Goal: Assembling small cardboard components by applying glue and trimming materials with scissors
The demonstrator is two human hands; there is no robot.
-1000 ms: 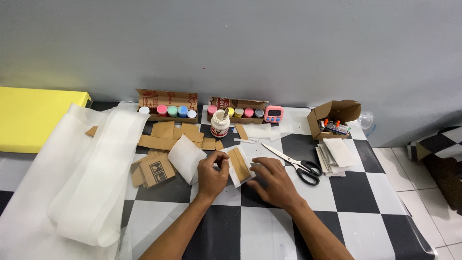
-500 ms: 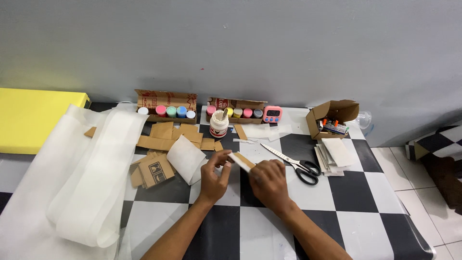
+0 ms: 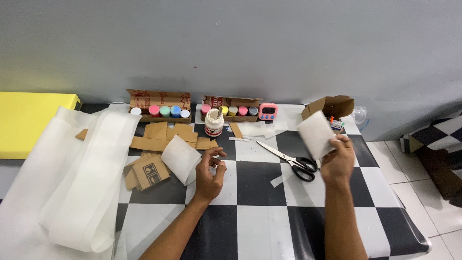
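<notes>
Fingers first: the person's right hand (image 3: 337, 161) is closed on a white, paper-covered rectangular piece (image 3: 315, 135), thumb and fingertips clamped along its lower edge so that it stands tilted above the black-and-white checkered table (image 3: 260, 192), toward three o'clock. The left hand (image 3: 210, 174) hovers just above the tabletop near the centre, fingers curled loosely with the tips close together; whether they pinch anything cannot be told, since nothing shows plainly between them.

At eleven o'clock from the left hand, a folded sheet of white tissue-like paper (image 3: 180, 158) lies beside a stack of small brown cardboard pieces (image 3: 147, 171). At twelve o'clock stands an open white glue jar with a stick in it (image 3: 213, 123). Black-handled scissors (image 3: 291, 160) rest between the two hands, blades pointing to ten o'clock.

The grip on the white piece looks shallow, so it could slip and drop onto the scissors. If glue is wet on the fingers or the piece, loose paper could well stick to it. The jar, open and just beyond the left hand, could tip on a careless reach.

Further out, two cardboard trays of coloured paint pots (image 3: 159, 108) line the wall, with a pink digital timer (image 3: 268, 111) beside them.
</notes>
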